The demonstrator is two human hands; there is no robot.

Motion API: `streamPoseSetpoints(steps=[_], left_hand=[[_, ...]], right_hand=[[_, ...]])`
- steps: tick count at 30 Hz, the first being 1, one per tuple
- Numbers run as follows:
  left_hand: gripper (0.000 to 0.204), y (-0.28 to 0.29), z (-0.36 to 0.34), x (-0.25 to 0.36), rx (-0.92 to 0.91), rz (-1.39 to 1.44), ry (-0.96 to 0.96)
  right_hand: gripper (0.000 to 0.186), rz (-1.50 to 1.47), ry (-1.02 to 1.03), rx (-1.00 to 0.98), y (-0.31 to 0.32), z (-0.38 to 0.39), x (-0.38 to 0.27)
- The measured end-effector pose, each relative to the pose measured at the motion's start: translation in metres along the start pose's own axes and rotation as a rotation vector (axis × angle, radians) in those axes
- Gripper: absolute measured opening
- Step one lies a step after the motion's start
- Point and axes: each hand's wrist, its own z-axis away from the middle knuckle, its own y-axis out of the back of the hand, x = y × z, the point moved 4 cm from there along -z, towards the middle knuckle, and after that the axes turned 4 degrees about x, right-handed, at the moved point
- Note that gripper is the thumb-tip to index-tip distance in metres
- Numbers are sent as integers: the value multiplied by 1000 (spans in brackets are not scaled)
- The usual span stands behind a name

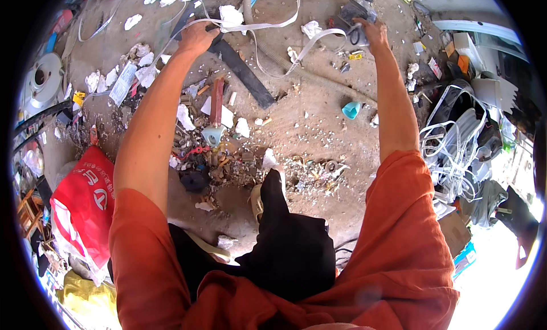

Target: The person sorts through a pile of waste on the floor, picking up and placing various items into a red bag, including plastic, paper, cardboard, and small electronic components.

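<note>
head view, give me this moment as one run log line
left hand: grips white strap | right hand: holds scissors at strap's other end | strap: stretched between hands | below: littered concrete floor

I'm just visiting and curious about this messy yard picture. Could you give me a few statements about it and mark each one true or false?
1. Both hands are stretched out over the dirt ground. True.
2. The left hand grips a white strap. True.
3. The right hand is empty. False: it is on a grey tool, with the strap running to it.
4. The red bag lies on the person's right. False: it lies on their left.
5. A tangle of white straps lies on the right. True.
6. The sleeves are blue. False: they are orange.
</note>
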Motion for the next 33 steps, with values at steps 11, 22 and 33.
streamPoseSetpoints(steps=[11, 22, 33], left_hand=[[55, 2, 38, 30, 374, -104, 202], [59, 12, 116, 15, -148, -84, -167], [57, 157, 344, -5, -486, -43, -244]], right_hand=[[52, 149, 188, 3, -48, 47, -22], [36, -776, -68, -136, -10, 121, -10], [34, -940, 59, -409, 21, 193, -97]])
